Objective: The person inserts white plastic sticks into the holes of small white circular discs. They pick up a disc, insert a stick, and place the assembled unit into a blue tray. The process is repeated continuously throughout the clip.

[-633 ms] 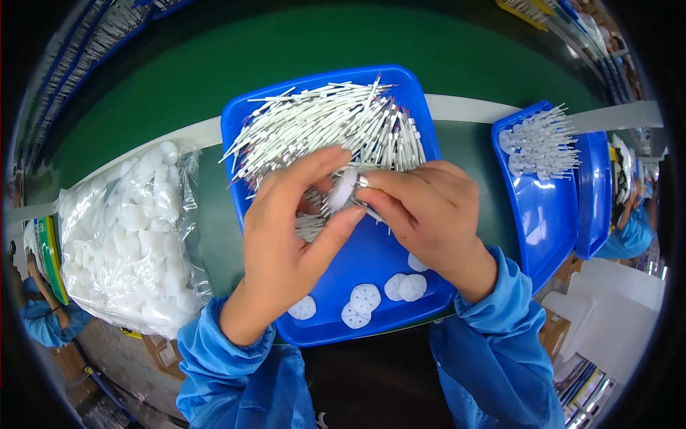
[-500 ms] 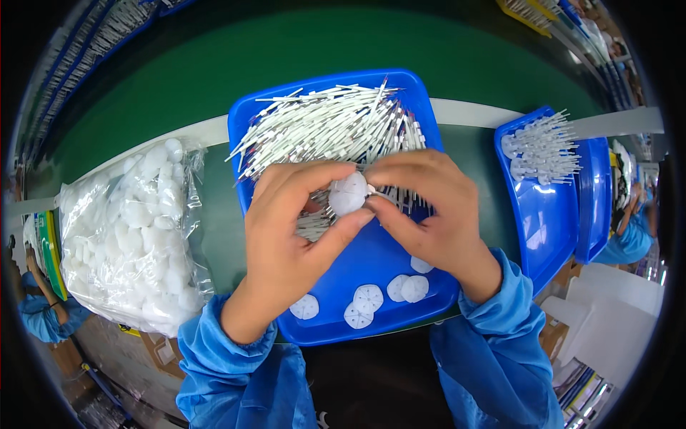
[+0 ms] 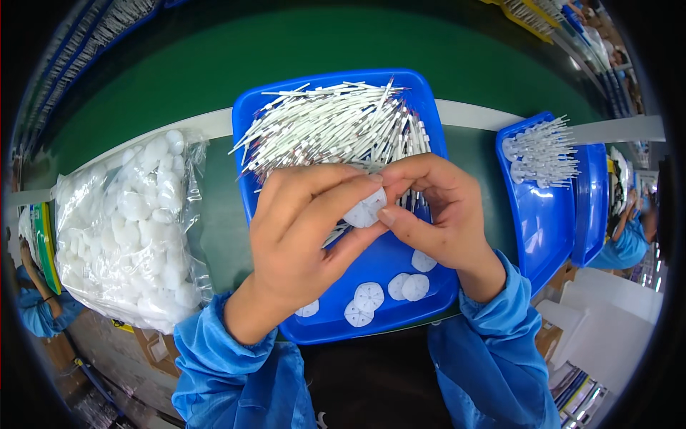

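In front of me both hands meet over a deep blue tray [image 3: 357,334]. Between the fingers and thumb of my left hand [image 3: 296,222] is a white round disc [image 3: 366,209] with small holes and creases, its face tilted up. My right hand [image 3: 446,218] pinches the disc's right edge between thumb and forefinger; whether a thin piece is also in that pinch is hidden. Behind the hands, a heap of thin white sticks [image 3: 321,129] with dark ends fills the tray's far half. Several similar loose discs [image 3: 369,296] lie in its near half.
To the left rests a clear plastic bag [image 3: 128,229] full of white round pieces. A second blue tray [image 3: 547,229] at the right holds discs with sticks attached. A pale strip [image 3: 471,113] crosses the green tabletop [image 3: 321,43]. Other people in blue work at both sides.
The disc has shifted slightly right and turned in my fingers. My left fingers now reach over its top, and my right thumb and forefinger are on its edge.
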